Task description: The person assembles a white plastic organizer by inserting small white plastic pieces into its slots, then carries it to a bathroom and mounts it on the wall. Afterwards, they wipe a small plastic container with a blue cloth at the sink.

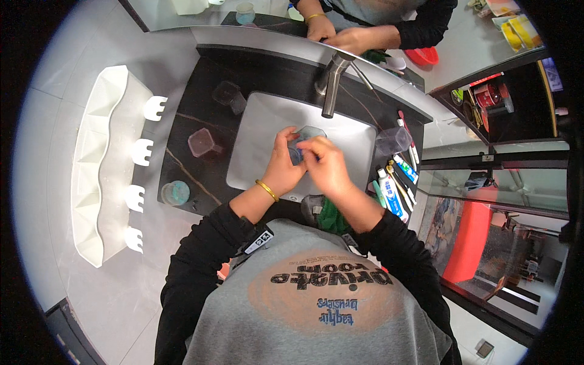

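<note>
Over the white sink (pixel 255 125), my left hand (pixel 287 167) is wrapped round a translucent bluish cup (pixel 312 131). A gold bangle circles that wrist. My right hand (pixel 327 163) is at the cup's near side, fingers bent and pressed together against or inside it. Whatever those fingers pinch, if anything, is hidden. Beyond both hands, the metal faucet (pixel 331 88) stands at the sink's back edge. Below the right wrist, a green cloth (pixel 331 216) lies at the counter's front edge.
Left on the dark counter are a pinkish cup (pixel 203 142), a transparent cup (pixel 228 95) and a teal-tinted cup (pixel 176 193). To the right lie another transparent cup (pixel 394 140), toothpaste tubes (pixel 391 191) and several toothbrushes. A white wall holder (pixel 100 176) hangs left; a mirror runs behind.
</note>
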Demonstrator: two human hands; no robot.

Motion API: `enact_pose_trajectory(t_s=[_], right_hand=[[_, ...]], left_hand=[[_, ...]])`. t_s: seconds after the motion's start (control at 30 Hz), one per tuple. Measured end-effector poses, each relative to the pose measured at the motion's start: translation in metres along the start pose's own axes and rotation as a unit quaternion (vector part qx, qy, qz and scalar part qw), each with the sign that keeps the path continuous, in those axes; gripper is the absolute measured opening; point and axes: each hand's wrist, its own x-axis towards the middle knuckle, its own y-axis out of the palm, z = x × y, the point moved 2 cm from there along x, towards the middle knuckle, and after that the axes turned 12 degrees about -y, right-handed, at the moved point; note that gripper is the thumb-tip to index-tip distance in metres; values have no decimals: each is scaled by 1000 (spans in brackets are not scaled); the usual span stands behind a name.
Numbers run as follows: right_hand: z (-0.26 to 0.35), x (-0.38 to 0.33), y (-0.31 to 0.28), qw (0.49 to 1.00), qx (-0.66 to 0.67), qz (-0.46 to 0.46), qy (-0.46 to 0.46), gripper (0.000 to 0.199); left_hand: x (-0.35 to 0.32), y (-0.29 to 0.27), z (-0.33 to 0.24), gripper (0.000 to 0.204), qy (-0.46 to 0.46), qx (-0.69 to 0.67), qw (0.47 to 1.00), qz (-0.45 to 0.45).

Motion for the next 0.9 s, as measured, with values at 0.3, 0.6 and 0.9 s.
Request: enact_pose_trajectory(t_s=[0.3, 0.6, 0.9], right_hand=[[-40, 1, -6, 982, -56, -141, 109, 14], [-67, -30, -11, 847, 379, -218, 303, 16], [-59, -27, -11, 868, 325, -242, 287, 14]], left_hand=[[-3, -17, -5, 62, 88, 73, 991, 66], [2, -14, -4, 79, 167, 121, 977, 59], [16, -28, 8, 75, 0, 111, 994, 6]])
